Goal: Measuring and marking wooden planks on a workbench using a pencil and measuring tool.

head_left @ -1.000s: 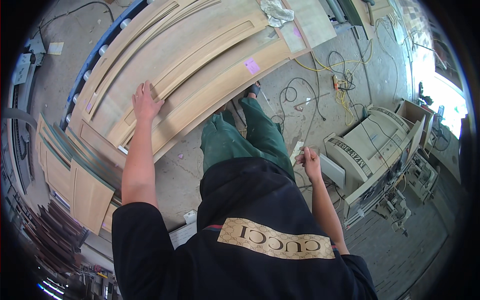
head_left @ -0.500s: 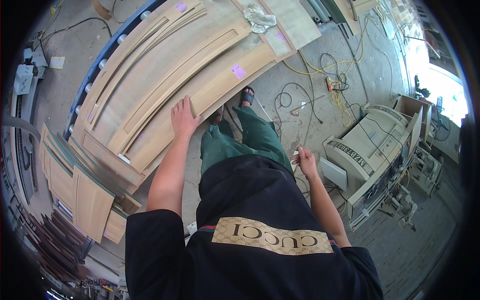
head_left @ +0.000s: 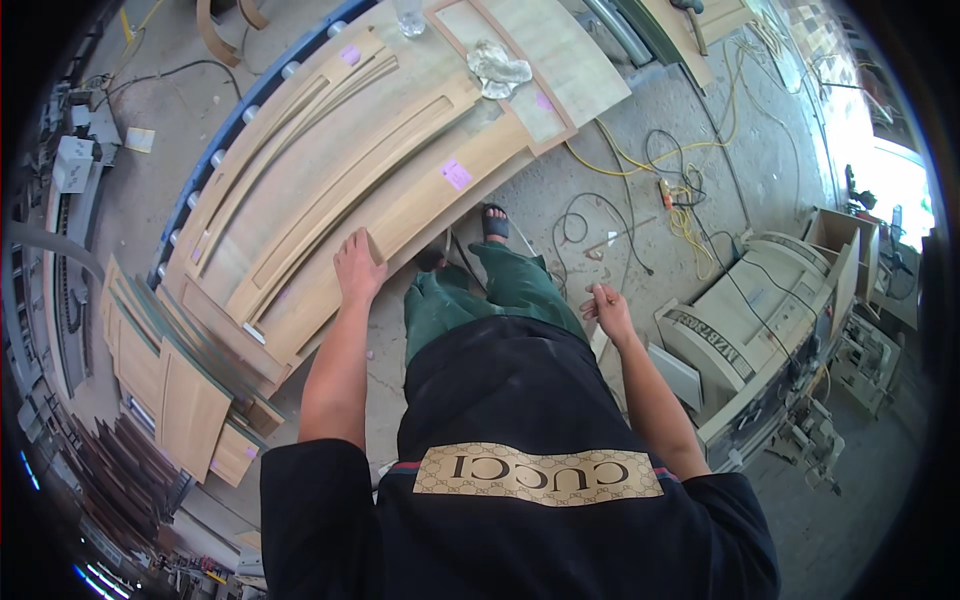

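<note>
My left hand [head_left: 360,268] lies with its fingers flat on a long pale wooden board [head_left: 415,208], close to the board's near edge. The board has a purple note [head_left: 456,174] stuck on it. Beside it, on the same worktop, lies a long wooden piece with a narrow recessed panel [head_left: 350,190]. Away from the worktop, my right hand [head_left: 608,312] hangs at my right side with its fingers curled together. Whatever is between those fingers is too small to make out.
A crumpled white wad [head_left: 498,69] and thin wooden strips [head_left: 345,95] lie on the worktop. Blue-railed rollers [head_left: 250,115] run along its far side. Wooden panels [head_left: 190,400] stand at left. A beige machine [head_left: 745,290] is at right; yellow and black cables [head_left: 690,215] cross the floor.
The view has shifted slightly. My left hand still rests on the board near its edge, and my right hand stays curled at my side.
</note>
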